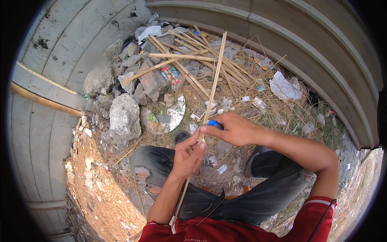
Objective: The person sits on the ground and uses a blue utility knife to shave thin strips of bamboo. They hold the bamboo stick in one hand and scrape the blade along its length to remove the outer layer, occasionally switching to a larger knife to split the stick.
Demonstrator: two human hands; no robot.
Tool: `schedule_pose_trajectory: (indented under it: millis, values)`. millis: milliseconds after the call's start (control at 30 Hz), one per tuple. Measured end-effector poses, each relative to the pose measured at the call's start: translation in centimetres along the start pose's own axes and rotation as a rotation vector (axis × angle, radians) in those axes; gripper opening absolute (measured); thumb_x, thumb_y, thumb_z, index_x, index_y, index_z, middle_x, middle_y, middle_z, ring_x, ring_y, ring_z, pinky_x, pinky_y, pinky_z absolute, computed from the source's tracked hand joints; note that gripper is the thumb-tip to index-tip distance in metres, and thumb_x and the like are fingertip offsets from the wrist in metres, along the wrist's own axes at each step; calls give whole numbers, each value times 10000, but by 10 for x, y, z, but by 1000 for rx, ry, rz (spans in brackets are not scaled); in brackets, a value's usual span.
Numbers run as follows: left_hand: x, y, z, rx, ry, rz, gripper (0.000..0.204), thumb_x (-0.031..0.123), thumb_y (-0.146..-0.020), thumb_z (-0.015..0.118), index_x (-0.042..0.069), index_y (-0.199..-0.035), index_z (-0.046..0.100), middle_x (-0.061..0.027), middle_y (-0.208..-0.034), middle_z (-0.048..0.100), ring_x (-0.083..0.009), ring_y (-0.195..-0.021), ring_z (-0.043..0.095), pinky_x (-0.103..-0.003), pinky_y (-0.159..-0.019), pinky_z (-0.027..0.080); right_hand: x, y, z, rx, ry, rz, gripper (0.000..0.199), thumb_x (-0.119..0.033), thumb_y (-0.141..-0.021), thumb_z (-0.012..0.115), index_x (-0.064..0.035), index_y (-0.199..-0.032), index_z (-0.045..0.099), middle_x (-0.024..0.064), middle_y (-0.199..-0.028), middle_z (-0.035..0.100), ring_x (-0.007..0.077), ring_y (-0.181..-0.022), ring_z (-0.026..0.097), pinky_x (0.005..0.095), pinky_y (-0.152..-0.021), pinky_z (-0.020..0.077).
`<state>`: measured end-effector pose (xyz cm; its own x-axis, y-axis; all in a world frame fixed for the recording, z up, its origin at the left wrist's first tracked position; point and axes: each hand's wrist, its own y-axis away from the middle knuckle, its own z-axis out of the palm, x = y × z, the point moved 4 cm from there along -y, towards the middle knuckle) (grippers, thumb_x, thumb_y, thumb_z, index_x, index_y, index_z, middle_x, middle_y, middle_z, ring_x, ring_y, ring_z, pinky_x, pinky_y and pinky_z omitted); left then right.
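Observation:
My left hand (187,155) grips a long thin bamboo strip (213,82) near its middle; the strip runs from my lap up and away over the ground. My right hand (234,129) is closed around a tool with a blue handle (215,124), pressed against the strip just above my left hand. The tool's blade is hidden by my fingers. I sit with bent knees in torn dark jeans and a red shirt.
A pile of split bamboo strips (189,56) lies ahead on dry grass. Grey rocks (123,115) and scattered litter sit to the left. Curved concrete walls (282,36) ring the spot. A bamboo pole (44,101) lies at the far left.

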<state>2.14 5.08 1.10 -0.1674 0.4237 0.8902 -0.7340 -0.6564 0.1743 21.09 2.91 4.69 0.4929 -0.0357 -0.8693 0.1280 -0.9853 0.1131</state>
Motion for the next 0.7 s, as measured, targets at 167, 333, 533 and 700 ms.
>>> schedule_pose_trajectory:
  millis: [167, 333, 533, 700]
  values:
    - [2, 0, 1, 37, -15, 7, 520, 76, -1019, 602, -11, -1502, 430, 65, -665, 490, -10, -497, 362, -204, -435, 259, -13, 13, -2, 232, 324, -77, 603, -574, -955, 603, 13, -824, 640, 210, -587, 593, 428, -583, 634, 493, -593, 507]
    - [-2, 2, -2, 25, -29, -31, 526, 81, -1018, 602, -14, -1503, 424, 56, -650, 501, -10, -474, 374, -203, -424, 267, -9, 9, 4, 75, 177, 59, 604, -551, -956, 584, 26, -791, 656, 235, -625, 629, 438, -626, 660, 504, -621, 527]
    - [0, 3, 0, -9, -69, -48, 515, 101, -1024, 597, 10, -1504, 434, 48, -623, 502, -17, -441, 376, -201, -392, 272, 3, 3, 12, -11, 35, 84, 668, -564, -993, 539, 4, -644, 594, 161, -529, 516, 329, -500, 543, 465, -544, 448]
    - [0, 2, -1, 11, -52, -48, 504, 83, -1027, 586, -3, -1501, 435, 65, -648, 505, -7, -472, 380, -198, -416, 274, 18, -5, 12, -106, -95, 143, 729, -650, -982, 520, -50, -569, 499, 29, -469, 380, 152, -449, 438, 380, -469, 363]
